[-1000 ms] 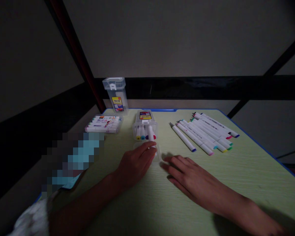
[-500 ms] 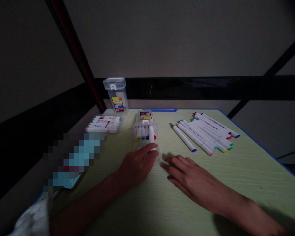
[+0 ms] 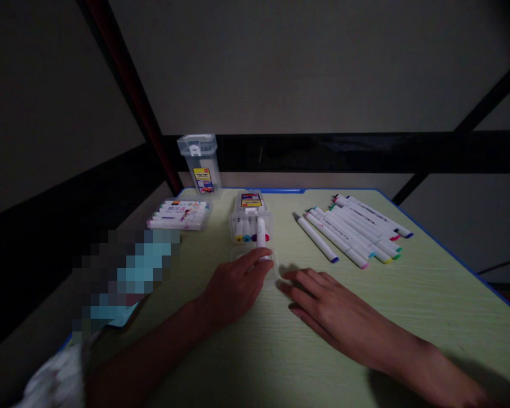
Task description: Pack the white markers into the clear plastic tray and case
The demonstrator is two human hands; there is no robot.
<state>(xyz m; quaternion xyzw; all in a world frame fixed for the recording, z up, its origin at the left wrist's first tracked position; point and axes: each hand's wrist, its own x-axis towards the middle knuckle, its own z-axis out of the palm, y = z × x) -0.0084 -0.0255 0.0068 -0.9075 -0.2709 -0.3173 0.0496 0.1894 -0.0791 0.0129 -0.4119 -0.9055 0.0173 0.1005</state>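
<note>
My left hand (image 3: 233, 286) pinches the near end of a white marker (image 3: 261, 233) that sticks out of a clear marker box (image 3: 251, 218) lying open on the green table (image 3: 408, 294). The box holds several more markers with coloured ends. Its clear lid (image 3: 238, 255) lies flat just under my left fingers. My right hand (image 3: 323, 306) rests flat on the table just right of the box, fingers stretched out, holding nothing.
A row of several loose white markers (image 3: 357, 229) lies at the right back. A flat clear case of markers (image 3: 179, 215) lies at the left, an upright clear box (image 3: 199, 164) stands behind it. A blurred-out patch covers the left edge.
My left fingers slid slightly forward along the marker, pushing it a little deeper into the box. The right hand stayed still.
</note>
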